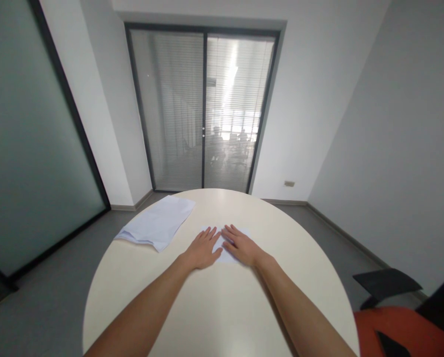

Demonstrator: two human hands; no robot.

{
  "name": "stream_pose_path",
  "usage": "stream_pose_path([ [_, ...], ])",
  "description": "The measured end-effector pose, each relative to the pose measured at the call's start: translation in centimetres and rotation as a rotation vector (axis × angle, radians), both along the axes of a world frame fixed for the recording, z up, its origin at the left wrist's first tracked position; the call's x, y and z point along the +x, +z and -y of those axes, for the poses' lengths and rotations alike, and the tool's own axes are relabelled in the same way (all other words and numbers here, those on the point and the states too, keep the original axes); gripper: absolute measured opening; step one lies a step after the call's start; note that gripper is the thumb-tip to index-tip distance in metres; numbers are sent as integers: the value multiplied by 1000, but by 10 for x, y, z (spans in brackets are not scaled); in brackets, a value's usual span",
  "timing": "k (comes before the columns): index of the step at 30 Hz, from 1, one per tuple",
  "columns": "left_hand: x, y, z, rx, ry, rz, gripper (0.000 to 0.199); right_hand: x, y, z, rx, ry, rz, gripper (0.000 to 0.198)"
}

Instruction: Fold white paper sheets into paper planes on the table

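Note:
A small sheet of white paper [225, 256] lies flat near the middle of the round table [214, 307]. Over its left part rests my left hand [204, 249], palm down with the fingers stretched out. My right hand [243, 246] is spread flat across the paper's right part, its fingertips close to those of the left. The hands cover much of the paper, so its full outline is hidden. Neither hand grasps anything.
Several larger white sheets [158, 220] lie loosely layered at the table's far left edge, with curled corners. An orange and black chair [400, 327] stands at the lower right, beside the table. Beyond the table is a glazed door [170, 114] with blinds.

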State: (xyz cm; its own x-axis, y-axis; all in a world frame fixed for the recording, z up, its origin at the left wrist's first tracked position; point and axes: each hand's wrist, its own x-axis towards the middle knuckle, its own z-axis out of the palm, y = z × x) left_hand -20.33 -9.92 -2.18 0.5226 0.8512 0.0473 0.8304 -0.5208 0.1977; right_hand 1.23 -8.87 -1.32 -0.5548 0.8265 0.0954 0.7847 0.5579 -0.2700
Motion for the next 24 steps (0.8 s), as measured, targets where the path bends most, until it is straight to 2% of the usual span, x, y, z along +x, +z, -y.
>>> stream_pose_path([
  [2, 0, 0, 0, 0, -7, -6, 70, 0, -3, -1, -66, 26, 8, 69],
  [4, 0, 0, 0, -4, 5, -30, 68, 1, -5, -2, -105, -16, 33, 73],
  [13, -9, -3, -8, 26, 185, -126, 60, 6, 2, 2, -160, -93, 61, 82],
  [19, -15, -1, -10, 186, 366, -118, 59, 5, 1, 4, -165, -109, 67, 82],
  [21, -12, 4, -7, 257, 354, -64, 58, 3, 1, 5, -156, -123, 70, 82],
  [24, -4, 9, -3, 252, 195, 51, 57, -3, 1, 6, -127, -162, 66, 82],
])
